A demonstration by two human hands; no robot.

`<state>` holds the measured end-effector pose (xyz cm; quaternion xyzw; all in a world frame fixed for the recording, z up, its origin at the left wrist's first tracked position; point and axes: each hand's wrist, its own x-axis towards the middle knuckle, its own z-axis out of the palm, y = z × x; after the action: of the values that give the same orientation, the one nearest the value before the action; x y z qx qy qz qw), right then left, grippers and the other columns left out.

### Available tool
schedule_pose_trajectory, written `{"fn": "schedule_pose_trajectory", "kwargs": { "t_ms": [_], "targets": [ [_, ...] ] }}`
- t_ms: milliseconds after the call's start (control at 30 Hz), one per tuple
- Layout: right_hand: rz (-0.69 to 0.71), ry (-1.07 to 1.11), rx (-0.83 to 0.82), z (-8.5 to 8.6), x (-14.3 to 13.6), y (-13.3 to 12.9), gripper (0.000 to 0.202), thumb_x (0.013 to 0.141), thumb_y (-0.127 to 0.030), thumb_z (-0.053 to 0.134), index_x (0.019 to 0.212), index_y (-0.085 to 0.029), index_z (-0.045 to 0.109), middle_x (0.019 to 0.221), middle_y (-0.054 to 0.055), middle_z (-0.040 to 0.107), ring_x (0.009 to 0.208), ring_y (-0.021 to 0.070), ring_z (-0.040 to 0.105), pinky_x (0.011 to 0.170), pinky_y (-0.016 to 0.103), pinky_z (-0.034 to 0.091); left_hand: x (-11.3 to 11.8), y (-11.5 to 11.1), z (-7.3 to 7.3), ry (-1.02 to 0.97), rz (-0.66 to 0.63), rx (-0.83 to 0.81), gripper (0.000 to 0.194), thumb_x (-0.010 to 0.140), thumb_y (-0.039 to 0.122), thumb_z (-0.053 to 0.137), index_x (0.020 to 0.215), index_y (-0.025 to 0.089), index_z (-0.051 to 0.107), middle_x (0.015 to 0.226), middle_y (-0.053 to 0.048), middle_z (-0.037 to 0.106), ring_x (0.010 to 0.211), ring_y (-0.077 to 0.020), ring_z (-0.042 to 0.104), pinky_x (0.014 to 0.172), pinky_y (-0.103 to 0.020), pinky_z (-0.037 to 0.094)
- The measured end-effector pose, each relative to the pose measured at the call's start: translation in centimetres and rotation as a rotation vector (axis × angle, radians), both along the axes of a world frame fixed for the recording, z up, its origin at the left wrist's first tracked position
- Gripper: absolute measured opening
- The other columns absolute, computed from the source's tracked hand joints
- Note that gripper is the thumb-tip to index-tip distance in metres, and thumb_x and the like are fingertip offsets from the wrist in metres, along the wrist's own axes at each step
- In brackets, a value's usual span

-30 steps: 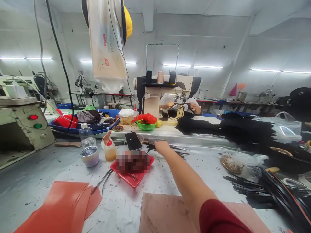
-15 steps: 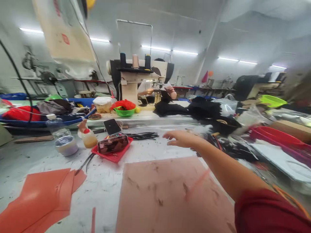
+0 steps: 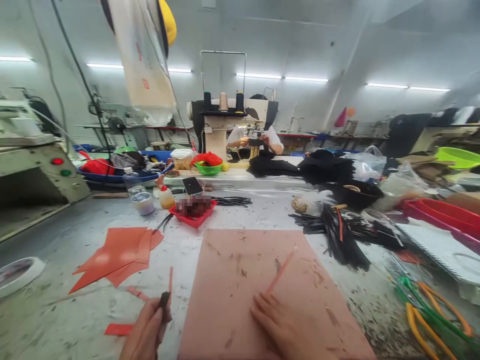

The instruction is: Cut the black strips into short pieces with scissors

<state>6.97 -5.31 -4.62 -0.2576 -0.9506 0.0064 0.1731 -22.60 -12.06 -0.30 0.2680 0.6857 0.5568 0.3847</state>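
A brownish-pink sheet (image 3: 240,280) lies flat on the worktable. On it, a thin orange strip (image 3: 281,272) runs up and right from the fingertips of my right hand (image 3: 273,320), which rests palm down with its fingers extended. Left of the sheet, my left hand (image 3: 148,320) is closed around a small dark object (image 3: 164,300), not clear in kind. Just past that hand, another narrow orange strip (image 3: 171,280) stretches away on the table. Orange cut pieces (image 3: 116,252) are stacked further back on the left, and a short orange scrap (image 3: 118,329) lies beside my left hand.
A red tray (image 3: 195,220), a jar (image 3: 142,204) and a glue bottle (image 3: 166,198) stand behind the sheet. Black strips (image 3: 337,237) and scissors (image 3: 431,305) are on the right. A roll of tape (image 3: 18,275) sits far left. A person works at a sewing machine (image 3: 217,130) opposite.
My right hand has come down from above the table's far side onto the pink sheet. My left hand has entered view with the dark object. The view has shifted left and down.
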Motion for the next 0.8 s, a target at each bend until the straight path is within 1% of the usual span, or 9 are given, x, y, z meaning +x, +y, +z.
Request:
{"fn": "schedule_pose_trajectory", "kwargs": {
  "t_ms": [67,100,133,200,300,467,567,667,800],
  "targets": [
    [0.194,0.137,0.227,-1.1,-1.3,-1.5,0.022,0.083,-0.024,0.057,0.102,-0.014,0.064,0.101,0.012,0.07,0.091,0.0247,0.067,0.077,0.029,0.055,1.9,-0.7,1.8,-0.04,-0.042,0.039,0.038,0.057,0.05,0.066,0.079,0.02,0.059,0.066,0.002,0.06,0.057,-0.0136,0.049,0.053,-0.024,0.041],
    [0.247,0.205,0.284,-1.2,-1.9,-2.0,0.015,0.086,-0.02,0.053,0.094,-0.016,0.065,0.092,0.009,0.073,0.085,0.0218,0.069,0.074,0.026,0.056,2.9,-1.0,2.6,-0.057,-0.053,0.059,0.036,0.058,0.049,0.066,0.077,0.02,0.058,0.064,0.002,0.059,0.053,-0.0121,0.046,0.051,-0.023,0.04],
    [0.277,0.273,0.305,-1.0,-2.4,-2.4,0.016,0.088,-0.019,0.05,0.087,-0.016,0.065,0.085,0.007,0.074,0.079,0.0199,0.07,0.07,0.024,0.057,3.8,-1.2,3.4,-0.079,-0.066,0.07,0.034,0.059,0.048,0.066,0.074,0.019,0.058,0.062,0.003,0.057,0.051,-0.011,0.044,0.05,-0.023,0.038],
    [0.292,0.388,0.29,0.2,-3.2,-2.9,0.019,0.089,-0.017,0.046,0.081,-0.016,0.063,0.075,0.007,0.073,0.067,0.0174,0.069,0.059,0.022,0.056,5.2,-1.5,4.7,-0.111,-0.08,0.106,0.029,0.063,0.046,0.063,0.07,0.019,0.057,0.058,0.004,0.054,0.049,-0.0094,0.041,0.048,-0.021,0.035],
    [0.276,0.523,0.216,3.6,-3.9,-3.2,0.013,0.084,-0.009,0.049,0.08,-0.016,0.059,0.066,0.006,0.069,0.052,0.0145,0.063,0.045,0.021,0.051,6.4,-2.0,5.8,-0.133,-0.081,0.138,0.026,0.066,0.045,0.061,0.069,0.019,0.055,0.054,0.006,0.049,0.049,-0.0084,0.039,0.046,-0.019,0.032],
    [0.114,0.92,-0.016,10.6,-4.1,-3.8,0.023,0.071,0.0,0.051,0.075,-0.022,0.047,0.073,0.004,0.069,0.058,0.0132,0.064,0.05,0.021,0.052,6.7,-2.5,5.6,-0.13,-0.079,0.175,0.031,0.064,0.046,0.066,0.078,0.02,0.057,0.058,0.005,0.047,0.055,-0.0091,0.04,0.051,-0.017,0.035],
    [0.075,1.159,-0.259,13.7,-3.9,-3.9,0.025,0.072,0.0,0.055,0.074,-0.024,0.047,0.072,0.0,0.067,0.061,0.0125,0.064,0.047,0.018,0.05,6.8,-2.7,5.4,-0.094,-0.12,0.209,0.031,0.067,0.048,0.063,0.078,0.02,0.058,0.058,0.005,0.044,0.056,-0.01,0.04,0.052,-0.019,0.035],
    [0.135,1.274,-0.535,15.0,-4.2,-3.8,0.018,0.075,-0.007,0.061,0.078,-0.024,0.053,0.074,0.0,0.067,0.065,0.0134,0.064,0.047,0.018,0.049,7.2,-2.8,5.5,-0.044,-0.124,0.235,0.03,0.071,0.048,0.058,0.078,0.019,0.058,0.057,0.005,0.043,0.056,-0.0107,0.039,0.052,-0.02,0.033],
    [0.177,1.285,-0.873,14.5,-6.4,-3.8,0.015,0.076,-0.021,0.067,0.088,-0.025,0.058,0.075,0.001,0.071,0.055,0.0123,0.061,0.043,0.019,0.045,7.4,-3.1,5.9,0.045,-0.167,0.232,0.028,0.075,0.047,0.053,0.078,0.019,0.057,0.058,0.004,0.043,0.054,-0.0113,0.039,0.051,-0.022,0.031]
  ]
}}
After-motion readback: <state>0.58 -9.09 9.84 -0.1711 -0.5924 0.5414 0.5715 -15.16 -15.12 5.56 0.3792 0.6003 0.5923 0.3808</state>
